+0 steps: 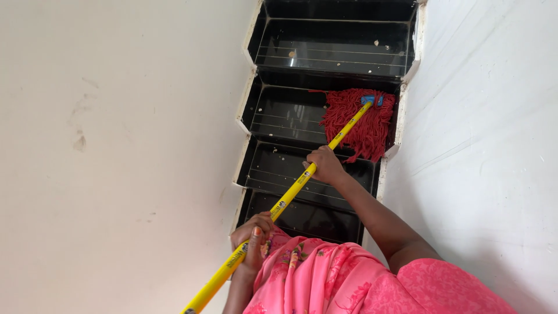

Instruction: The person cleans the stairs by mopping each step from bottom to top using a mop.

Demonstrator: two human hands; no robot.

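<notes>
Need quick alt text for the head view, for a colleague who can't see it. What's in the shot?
Both hands grip a yellow mop handle, right hand farther down the handle, left hand nearer the body. The red mop head rests on a black stair step between white walls, with specks on the step above.

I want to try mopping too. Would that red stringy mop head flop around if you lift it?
Probably floppy: the red mop head is loose strings spilling over the step edge. The yellow handle looks straight and stiff.
</notes>
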